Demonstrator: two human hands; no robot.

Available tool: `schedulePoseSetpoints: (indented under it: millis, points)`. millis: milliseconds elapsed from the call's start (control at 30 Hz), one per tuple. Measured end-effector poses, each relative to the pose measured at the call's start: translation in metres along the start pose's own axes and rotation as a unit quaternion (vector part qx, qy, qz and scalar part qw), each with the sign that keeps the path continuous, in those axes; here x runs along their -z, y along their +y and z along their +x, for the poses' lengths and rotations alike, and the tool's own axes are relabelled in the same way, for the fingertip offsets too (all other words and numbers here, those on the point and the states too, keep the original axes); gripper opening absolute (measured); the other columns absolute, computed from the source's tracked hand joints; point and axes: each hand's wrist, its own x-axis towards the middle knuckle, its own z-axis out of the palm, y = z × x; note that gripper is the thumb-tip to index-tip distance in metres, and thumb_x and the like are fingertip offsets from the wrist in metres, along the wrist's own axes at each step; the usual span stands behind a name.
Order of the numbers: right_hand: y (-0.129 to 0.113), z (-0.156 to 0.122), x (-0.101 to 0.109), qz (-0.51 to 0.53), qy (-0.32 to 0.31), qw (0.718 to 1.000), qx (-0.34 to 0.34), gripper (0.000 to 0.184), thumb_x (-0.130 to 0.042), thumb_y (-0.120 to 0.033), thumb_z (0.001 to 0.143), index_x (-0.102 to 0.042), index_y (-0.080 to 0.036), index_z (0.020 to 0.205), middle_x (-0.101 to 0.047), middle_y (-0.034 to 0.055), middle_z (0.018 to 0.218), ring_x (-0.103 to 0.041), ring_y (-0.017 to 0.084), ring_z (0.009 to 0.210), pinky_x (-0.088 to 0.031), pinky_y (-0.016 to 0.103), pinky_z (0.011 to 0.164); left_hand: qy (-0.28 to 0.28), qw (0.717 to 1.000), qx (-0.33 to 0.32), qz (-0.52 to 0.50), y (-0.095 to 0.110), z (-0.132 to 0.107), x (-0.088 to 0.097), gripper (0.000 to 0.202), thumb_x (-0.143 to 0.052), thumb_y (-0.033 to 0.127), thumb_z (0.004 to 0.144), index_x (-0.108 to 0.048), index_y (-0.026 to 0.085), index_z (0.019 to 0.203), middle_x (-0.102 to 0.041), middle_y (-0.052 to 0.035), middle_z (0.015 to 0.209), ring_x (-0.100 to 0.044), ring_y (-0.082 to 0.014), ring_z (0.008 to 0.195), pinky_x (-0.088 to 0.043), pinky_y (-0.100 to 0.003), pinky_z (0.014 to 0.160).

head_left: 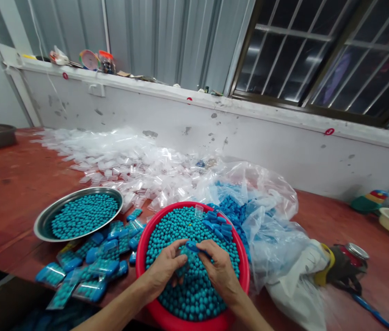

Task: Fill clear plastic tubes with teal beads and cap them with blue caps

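Over a red basin (141, 243) full of teal beads (177, 227), my left hand (163, 267) grips a small transparent plastic case (189, 261) with teal beads showing through it. A blue cap (191, 246) sits at the top of this case, pinched by the fingers of my right hand (219, 264). Whether the cap is fully seated cannot be made out. Several loose blue caps (219, 225) and one small transparent case (198, 211) lie on the beads at the basin's far side.
Filled, capped cases (103, 266) lie left of the basin, beside a metal bowl (39, 230) of beads. Behind spreads a heap of transparent cases (139, 161). Blue caps (231, 207) spill from a plastic bag (273, 234) on the right. A red-lidded jar (106, 62) stands on the ledge.
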Motion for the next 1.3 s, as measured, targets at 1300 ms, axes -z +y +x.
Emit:
schedulePoseSetpoints:
  millis: [1300]
  points:
    - [-0.018, 0.010, 0.010, 0.128, -0.125, 0.970, -0.166, 0.033, -0.055, -0.022, 0.076, -0.052, -0.020, 0.109, -0.060, 0.0036, 0.094, -0.058, 0.018, 0.083, -0.050, 0.026, 0.065, 0.074, 0.992, -0.025, 0.094, 0.002, -0.003, -0.012, 0.046, -0.050, 0.036, 0.073, -0.035, 0.019, 0.113, -0.047, 0.0082, 0.059, -0.042, -0.0069, 0.033, -0.031, -0.019, 0.032]
